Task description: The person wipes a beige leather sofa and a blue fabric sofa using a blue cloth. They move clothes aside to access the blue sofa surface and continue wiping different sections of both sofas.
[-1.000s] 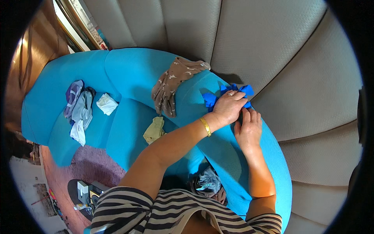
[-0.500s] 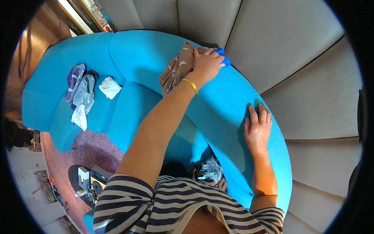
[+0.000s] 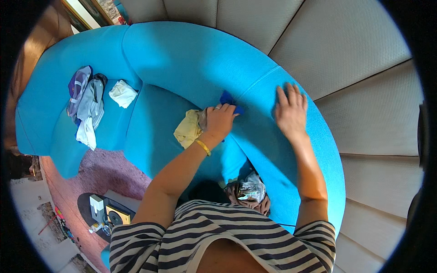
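Observation:
My left hand, with a gold bangle at its wrist, is closed over bunched cloth at the front edge of the sofa's backrest. A pale yellow cloth spreads out to the left from beneath it. A bit of blue cloth pokes out past the fingers, and a greyish fold shows by the thumb side. Whether these are one piece is hidden by the hand. On top of the blue sofa's backrest my right hand lies flat, fingers stretched, holding nothing.
Purple and grey clothes lie heaped on the left seat beside a folded white cloth. Close to my body, a shiny printed item rests on brownish fabric. Grey padded wall panels curve behind; a small dark table stands lower left.
My left hand has come down and nearer from the backrest top. The brown patterned cloth is gone from there, and yellow cloth now shows beneath the hand. My right hand has shifted slightly farther away.

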Motion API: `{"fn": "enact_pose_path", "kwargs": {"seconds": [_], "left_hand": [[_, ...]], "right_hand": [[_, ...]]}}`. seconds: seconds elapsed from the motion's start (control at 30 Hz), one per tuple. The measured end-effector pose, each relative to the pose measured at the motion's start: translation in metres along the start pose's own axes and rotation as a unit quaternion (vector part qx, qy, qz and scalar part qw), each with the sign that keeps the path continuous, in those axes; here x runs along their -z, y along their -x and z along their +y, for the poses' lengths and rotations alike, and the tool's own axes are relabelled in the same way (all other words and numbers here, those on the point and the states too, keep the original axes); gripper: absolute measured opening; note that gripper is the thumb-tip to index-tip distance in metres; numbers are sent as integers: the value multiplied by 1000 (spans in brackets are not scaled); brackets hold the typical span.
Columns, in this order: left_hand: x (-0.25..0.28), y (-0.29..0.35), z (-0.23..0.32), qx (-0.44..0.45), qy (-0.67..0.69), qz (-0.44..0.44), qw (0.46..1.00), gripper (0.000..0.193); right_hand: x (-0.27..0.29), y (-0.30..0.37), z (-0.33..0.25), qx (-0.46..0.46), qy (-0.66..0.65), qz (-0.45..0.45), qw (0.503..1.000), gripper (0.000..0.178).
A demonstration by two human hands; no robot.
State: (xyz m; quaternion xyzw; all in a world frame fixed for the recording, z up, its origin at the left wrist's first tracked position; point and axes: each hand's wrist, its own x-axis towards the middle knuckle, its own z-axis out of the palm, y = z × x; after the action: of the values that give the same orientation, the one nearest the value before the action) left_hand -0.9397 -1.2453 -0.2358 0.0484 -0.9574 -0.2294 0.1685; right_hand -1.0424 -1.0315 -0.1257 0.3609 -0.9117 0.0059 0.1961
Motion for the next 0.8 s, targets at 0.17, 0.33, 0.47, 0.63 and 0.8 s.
{"fn": "enact_pose_path", "kwargs": {"seconds": [0.17,0.33,0.47,0.63,0.8], "left_hand": [[13,-17,-13,229,250,51,939,32],[34,-76,20,41,353,208,911,39],[6,-104,54,-181,173,186,950,46],[-9,-160,94,-223,132,81,962,33],[2,-197,73,-179,5,35,983,24]], "right_hand": [[-25,-74,-20,81,-77,-75,991,62],[-36,-94,-1,-23,-355,-15,934,49],[-48,-93,17,-179,-625,81,755,30],[-34,-97,30,-231,-615,163,736,28],[-33,-93,32,-176,-394,125,893,34]]}}
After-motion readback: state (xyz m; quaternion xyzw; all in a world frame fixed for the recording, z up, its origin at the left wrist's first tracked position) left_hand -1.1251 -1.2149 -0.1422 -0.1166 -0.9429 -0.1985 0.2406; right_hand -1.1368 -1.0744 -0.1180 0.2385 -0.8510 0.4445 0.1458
